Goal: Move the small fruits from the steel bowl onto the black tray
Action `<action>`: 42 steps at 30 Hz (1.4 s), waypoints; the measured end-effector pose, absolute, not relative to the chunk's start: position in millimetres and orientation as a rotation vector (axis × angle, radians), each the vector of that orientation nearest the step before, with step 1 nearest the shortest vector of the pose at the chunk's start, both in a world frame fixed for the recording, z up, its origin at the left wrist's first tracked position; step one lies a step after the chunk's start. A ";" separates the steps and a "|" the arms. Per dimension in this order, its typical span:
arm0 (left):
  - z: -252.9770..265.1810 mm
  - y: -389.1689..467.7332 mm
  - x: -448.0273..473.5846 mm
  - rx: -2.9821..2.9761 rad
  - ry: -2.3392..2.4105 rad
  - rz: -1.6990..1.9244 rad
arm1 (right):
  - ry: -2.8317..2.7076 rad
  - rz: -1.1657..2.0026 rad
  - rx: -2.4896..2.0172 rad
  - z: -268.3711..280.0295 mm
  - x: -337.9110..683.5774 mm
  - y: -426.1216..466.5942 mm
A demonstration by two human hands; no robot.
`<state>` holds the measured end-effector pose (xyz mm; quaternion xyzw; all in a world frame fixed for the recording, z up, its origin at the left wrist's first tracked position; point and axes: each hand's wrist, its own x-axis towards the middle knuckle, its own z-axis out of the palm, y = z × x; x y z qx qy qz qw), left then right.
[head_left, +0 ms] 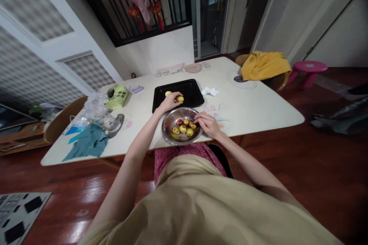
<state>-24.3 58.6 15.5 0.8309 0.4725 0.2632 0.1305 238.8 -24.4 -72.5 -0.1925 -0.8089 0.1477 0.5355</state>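
My left hand (171, 102) reaches over the black baking tray (192, 90), its fingers closed on a small round yellow fruit (180, 99). Another yellow fruit (168, 93) lies on the tray behind that hand. In front of the tray stands a shiny metal bowl (166, 134) with several round fruits in it, yellow with brown patches. One of these, a reddish-brown fruit (179, 122), is darker than the others. At the bowl's right rim is my right hand (208, 124), fingers bent inward and fingertips together over the inside. What they pinch, if anything, is too small to make out.
A crumpled white tissue (210, 91) lies right of the tray. On the table's left are a green package (117, 95), clear plastic bags (96, 107) and a teal cloth (89, 141). Yellow fabric (264, 66) drapes a chair near a pink stool (309, 67).
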 end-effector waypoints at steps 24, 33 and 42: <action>11.8 -66.5 -41.3 2.618 1.390 0.401 | -1.905 0.415 -0.501 -73.5 239.1 -25.6; 2.0 -67.4 -46.3 2.624 1.294 0.351 | -1.913 0.430 -0.510 -75.7 239.7 -24.5; 1.5 -72.5 -42.7 2.590 1.331 0.385 | -1.916 0.418 -0.501 -76.1 240.0 -24.4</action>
